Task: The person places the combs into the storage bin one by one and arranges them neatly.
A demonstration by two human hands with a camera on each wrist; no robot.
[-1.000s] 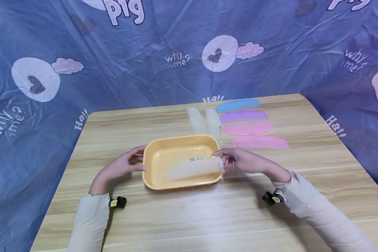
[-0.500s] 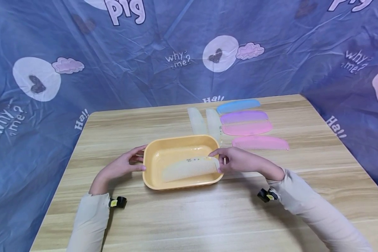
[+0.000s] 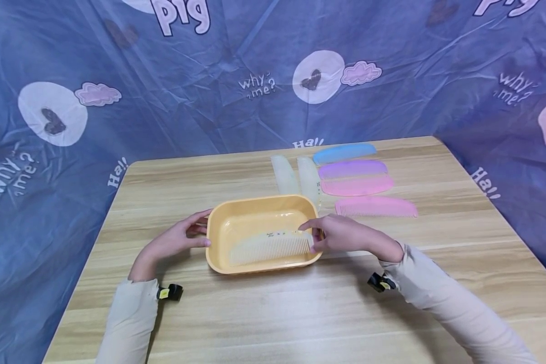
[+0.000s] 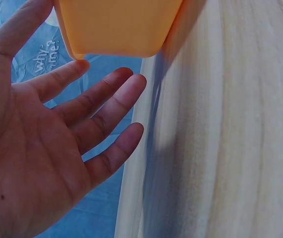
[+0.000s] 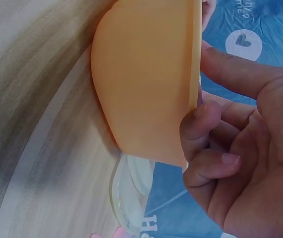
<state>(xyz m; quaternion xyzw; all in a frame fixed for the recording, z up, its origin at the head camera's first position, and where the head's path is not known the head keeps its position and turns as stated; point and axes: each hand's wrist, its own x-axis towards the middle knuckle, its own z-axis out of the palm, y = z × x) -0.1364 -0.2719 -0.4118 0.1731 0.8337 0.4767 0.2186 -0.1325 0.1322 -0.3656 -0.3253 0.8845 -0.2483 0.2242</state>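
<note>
A translucent whitish comb [image 3: 268, 247] with small printed marks lies mostly inside a yellow plastic basin [image 3: 255, 211], teeth toward the near side. The right hand [image 3: 343, 233] pinches its right end between thumb and fingers, over the basin's right rim. In the right wrist view, the basin wall [image 5: 141, 79] hides the comb, and two fingers [image 5: 213, 166] curl by the rim. At the basin's left end, the left hand [image 3: 175, 237] touches the rim with thumb and forefinger. The left wrist view shows that hand [image 4: 47, 144] spread, its other fingers apart from the basin.
Behind the basin lie two whitish combs [image 3: 284, 174], partly hidden by its rim. To their right are a blue comb [image 3: 344, 152], a purple comb [image 3: 352, 168], a pink comb [image 3: 357, 185] and another pink comb [image 3: 375, 206]. A blue printed cloth [image 3: 209, 101] hangs behind the wooden table [image 3: 255, 323].
The right hand has moved a little left and inward over the rim, and the comb has shifted left and lower into the basin. The left hand and the basin have stayed put.
</note>
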